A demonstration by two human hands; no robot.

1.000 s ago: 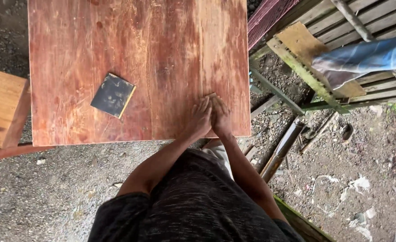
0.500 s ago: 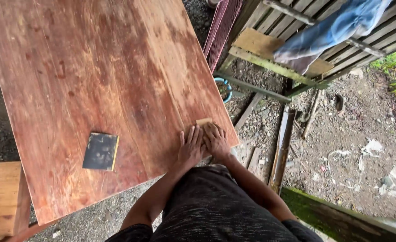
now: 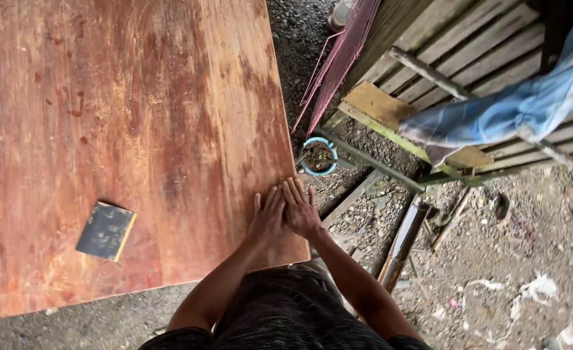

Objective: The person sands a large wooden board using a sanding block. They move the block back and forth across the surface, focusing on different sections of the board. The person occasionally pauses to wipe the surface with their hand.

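Pressing my left hand (image 3: 268, 220) and right hand (image 3: 299, 210) flat, fingers spread, side by side on reddish wooden board (image 3: 137, 129) near its right edge. Surface patchy, part-worn pale, streaks left. Dark sanding block (image 3: 106, 231) lies apart, unheld.

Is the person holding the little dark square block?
No, both the left hand and right hand press the wooden board; the block lies apart.
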